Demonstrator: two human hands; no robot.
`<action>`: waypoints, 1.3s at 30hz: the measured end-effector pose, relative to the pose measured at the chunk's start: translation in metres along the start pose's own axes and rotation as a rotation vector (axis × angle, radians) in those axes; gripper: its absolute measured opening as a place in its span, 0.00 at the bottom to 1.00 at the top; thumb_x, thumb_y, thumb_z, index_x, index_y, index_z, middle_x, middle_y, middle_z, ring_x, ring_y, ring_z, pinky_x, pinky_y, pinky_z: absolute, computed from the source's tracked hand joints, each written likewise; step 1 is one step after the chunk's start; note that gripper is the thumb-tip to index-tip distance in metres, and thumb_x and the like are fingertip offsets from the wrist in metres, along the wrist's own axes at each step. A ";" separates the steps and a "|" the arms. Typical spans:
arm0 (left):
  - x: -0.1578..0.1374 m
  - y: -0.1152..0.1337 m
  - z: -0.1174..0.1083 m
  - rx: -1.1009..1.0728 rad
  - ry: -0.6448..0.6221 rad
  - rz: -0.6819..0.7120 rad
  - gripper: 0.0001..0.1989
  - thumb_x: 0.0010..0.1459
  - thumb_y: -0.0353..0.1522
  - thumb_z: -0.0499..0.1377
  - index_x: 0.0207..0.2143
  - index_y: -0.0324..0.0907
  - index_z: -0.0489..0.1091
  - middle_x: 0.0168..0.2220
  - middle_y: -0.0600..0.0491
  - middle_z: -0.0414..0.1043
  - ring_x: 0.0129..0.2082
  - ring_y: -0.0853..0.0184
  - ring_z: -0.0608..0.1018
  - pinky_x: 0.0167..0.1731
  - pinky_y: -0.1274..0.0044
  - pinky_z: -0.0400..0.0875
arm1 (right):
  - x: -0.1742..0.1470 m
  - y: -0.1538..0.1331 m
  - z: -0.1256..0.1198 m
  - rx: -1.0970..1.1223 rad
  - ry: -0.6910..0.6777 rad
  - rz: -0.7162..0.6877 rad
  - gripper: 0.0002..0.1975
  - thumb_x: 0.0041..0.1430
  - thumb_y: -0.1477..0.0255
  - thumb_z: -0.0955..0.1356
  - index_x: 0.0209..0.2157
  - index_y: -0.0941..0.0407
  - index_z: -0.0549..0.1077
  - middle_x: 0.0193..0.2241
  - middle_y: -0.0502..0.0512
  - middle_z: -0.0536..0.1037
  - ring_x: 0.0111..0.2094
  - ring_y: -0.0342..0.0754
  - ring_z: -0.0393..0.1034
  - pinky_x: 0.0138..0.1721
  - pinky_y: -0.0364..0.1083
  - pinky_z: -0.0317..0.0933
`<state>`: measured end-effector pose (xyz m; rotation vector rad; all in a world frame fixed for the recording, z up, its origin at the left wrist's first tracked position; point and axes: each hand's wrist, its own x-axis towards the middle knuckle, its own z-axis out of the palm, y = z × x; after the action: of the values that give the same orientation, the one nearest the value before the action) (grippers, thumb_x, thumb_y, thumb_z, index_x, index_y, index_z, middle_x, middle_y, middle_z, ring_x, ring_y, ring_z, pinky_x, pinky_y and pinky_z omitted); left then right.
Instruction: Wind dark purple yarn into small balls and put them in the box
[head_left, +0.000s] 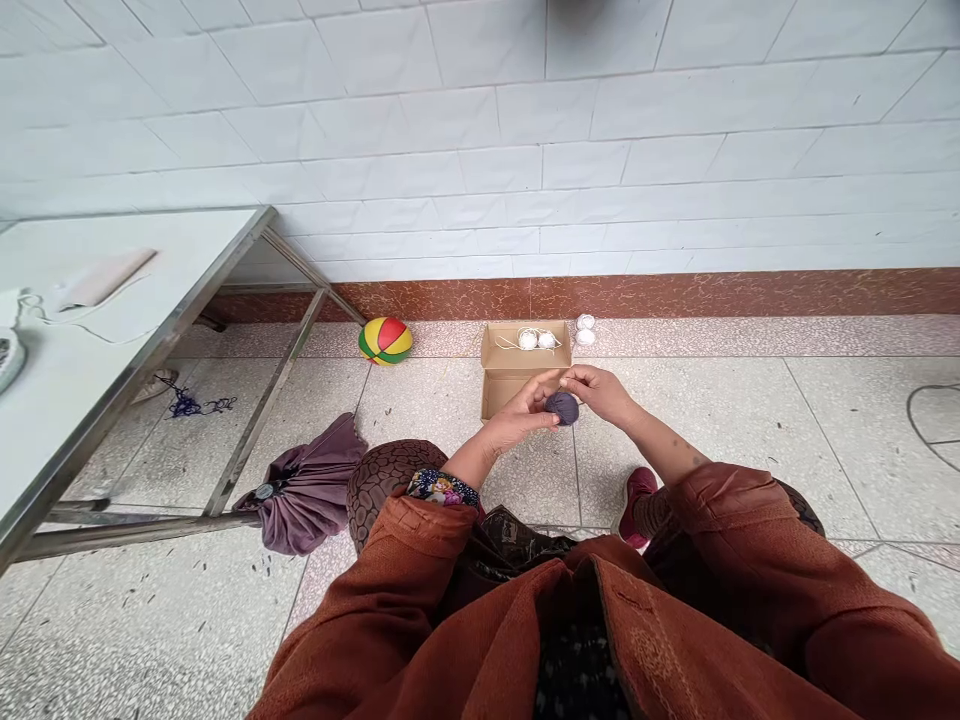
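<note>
A small dark grey-purple ball of yarn (562, 407) sits in my left hand (521, 412), its thumb and fingers curled around it. Close beside it, my right hand (598, 391) is closed in a pinch at the upper right of the ball. Whatever those fingertips hold is too small to make out. Behind and below the hands stands an open cardboard box (501, 392) on the floor, partly hidden by them. White balls of yarn (528, 340) with a loose strand lie in its far part, and more white balls (585, 337) rest just right of it.
A metal-framed table (217, 255) stands at the left, with a pinkish folded item (109, 278) on top. On the floor are a colourful ball (385, 341), a purple cloth bag (307, 490) and tangled dark blue yarn (187, 403). A tiled wall (465, 120) rises ahead; a cable (919, 420) lies far right.
</note>
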<state>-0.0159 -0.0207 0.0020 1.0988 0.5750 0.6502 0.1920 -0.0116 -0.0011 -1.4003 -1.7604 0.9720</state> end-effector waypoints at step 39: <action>-0.001 0.005 -0.002 -0.209 0.199 -0.076 0.26 0.45 0.32 0.72 0.49 0.42 0.74 0.48 0.48 0.73 0.44 0.65 0.76 0.45 0.71 0.73 | -0.009 0.008 0.020 -0.133 -0.177 0.059 0.11 0.61 0.73 0.67 0.42 0.55 0.80 0.40 0.55 0.83 0.42 0.52 0.76 0.45 0.48 0.66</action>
<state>-0.0186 -0.0186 0.0062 0.8186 0.6993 0.7408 0.1800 -0.0223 -0.0182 -1.4948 -1.9540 1.0549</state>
